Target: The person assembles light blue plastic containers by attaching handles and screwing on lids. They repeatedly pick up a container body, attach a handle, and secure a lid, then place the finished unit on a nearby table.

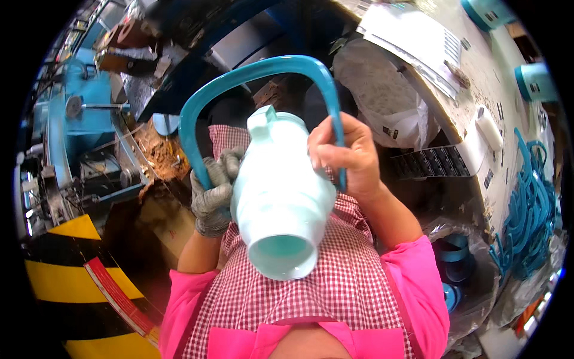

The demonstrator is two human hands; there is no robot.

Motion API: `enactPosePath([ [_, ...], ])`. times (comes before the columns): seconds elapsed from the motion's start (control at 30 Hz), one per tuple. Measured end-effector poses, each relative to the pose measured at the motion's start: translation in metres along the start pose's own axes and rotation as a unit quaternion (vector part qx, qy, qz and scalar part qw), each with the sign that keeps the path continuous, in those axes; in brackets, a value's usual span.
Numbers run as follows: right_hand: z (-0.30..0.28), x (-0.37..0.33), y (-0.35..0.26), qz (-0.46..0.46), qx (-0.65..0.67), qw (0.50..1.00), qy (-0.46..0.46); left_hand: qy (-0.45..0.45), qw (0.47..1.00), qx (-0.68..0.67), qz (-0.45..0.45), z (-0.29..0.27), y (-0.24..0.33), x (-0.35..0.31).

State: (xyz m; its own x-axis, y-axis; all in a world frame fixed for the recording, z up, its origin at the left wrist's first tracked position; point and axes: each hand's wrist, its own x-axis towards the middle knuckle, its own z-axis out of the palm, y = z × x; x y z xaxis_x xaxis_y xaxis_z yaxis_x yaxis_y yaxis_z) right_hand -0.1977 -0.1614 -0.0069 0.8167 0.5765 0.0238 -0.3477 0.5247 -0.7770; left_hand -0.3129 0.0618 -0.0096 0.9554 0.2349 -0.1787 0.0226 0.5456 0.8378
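Note:
A pale aqua plastic jug body is in front of my chest, its round open mouth toward me and a small spout-like lug at its far end. Over its far end arches a teal carrying handle, with one end down each side of the body. My left hand, in a grey knitted glove, is closed round the handle's left end, against the jug's side. The bare right hand pinches the handle's right end beside the jug. Whether either handle end is seated on the body is hidden by my fingers.
To the right, a worktable carries paper sheets, a strip of black labels and a pile of teal handles. A white bag hangs beside it. Blue machinery and a yellow-black striped surface are at left.

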Motion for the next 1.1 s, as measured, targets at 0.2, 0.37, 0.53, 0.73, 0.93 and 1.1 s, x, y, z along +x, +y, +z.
enactPosePath([
  [0.2, -0.006, -0.017, 0.004, 0.029, 0.05, 0.998, 0.003, -0.059, 0.996, 0.063, -0.018, 0.012, 0.012, -0.011],
  [0.37, -0.007, -0.022, 0.014, -0.004, 0.09, 0.996, -0.018, -0.102, 0.994, 0.04, 0.012, 0.01, -0.001, -0.013],
  [0.53, -0.005, -0.02, 0.012, 0.008, 0.019, 1.0, -0.018, -0.009, 0.997, 0.079, -0.023, 0.024, 0.006, -0.025],
  [0.73, -0.002, -0.02, 0.018, 0.004, 0.024, 1.0, 0.001, 0.023, 0.994, 0.098, 0.03, 0.029, 0.002, -0.021],
  [0.93, -0.003, -0.015, 0.022, -0.062, 0.025, 0.998, -0.01, -0.017, 0.989, 0.071, 0.126, 0.017, -0.009, -0.019],
  [1.1, 0.001, -0.024, 0.026, -0.061, 0.093, 0.98, 0.165, -0.076, 0.976, 0.191, 0.076, 0.031, 0.025, 0.024],
])
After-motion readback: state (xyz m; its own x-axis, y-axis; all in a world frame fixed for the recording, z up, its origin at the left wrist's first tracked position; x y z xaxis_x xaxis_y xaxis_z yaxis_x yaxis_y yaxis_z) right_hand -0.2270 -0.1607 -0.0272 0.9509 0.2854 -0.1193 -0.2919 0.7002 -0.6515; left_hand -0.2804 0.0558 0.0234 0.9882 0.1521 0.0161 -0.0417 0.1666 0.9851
